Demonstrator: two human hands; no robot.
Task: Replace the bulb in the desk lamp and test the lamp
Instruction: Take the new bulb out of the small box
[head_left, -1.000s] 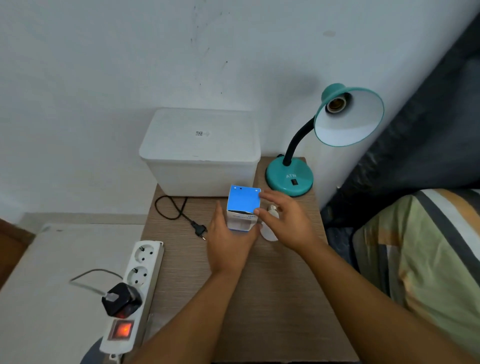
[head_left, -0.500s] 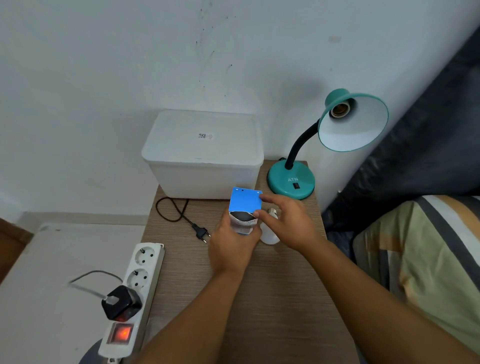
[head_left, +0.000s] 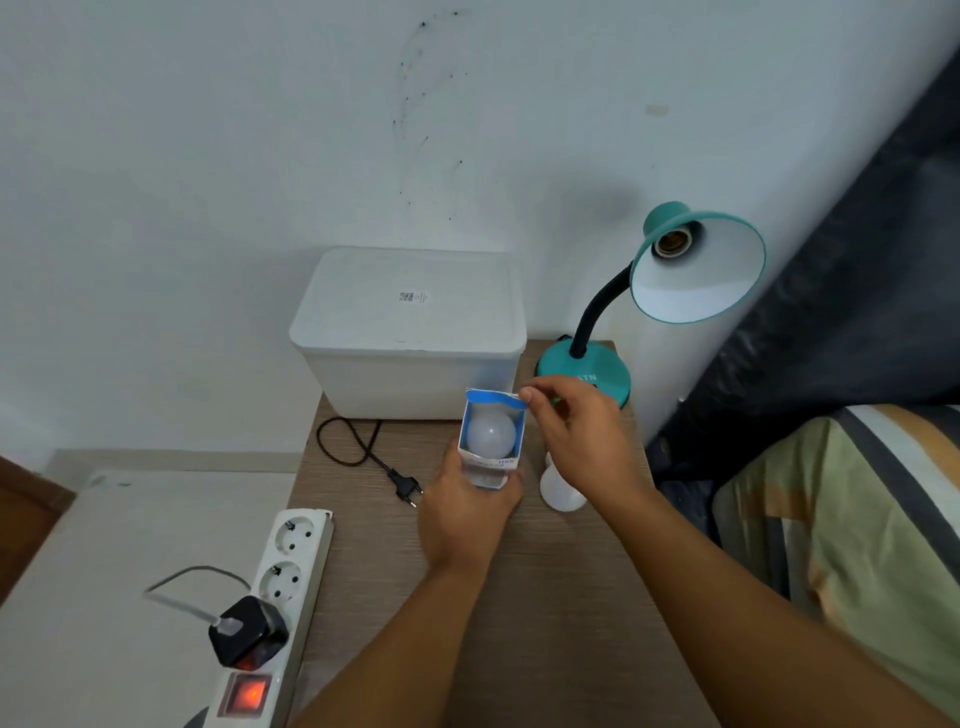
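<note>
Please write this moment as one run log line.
left hand: holds bulb box | right hand: lifts flap | new bulb: inside | lamp socket: empty | plug: unplugged

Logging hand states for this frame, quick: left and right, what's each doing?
Left hand: closed around the bulb box, new bulb visible inside.
Right hand: fingertips pinching the box's opened top flap.

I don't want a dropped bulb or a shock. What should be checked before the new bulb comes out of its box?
1. Box flap open, new bulb exposed: ok.
2. Left hand grip on box: ok.
3. Right hand free to pull: not ok, pinching the flap.
4. Lamp socket empty: ok.
5. Lamp plug out of power strip: ok.
6. Old bulb safe from rolling: cannot tell.
</note>
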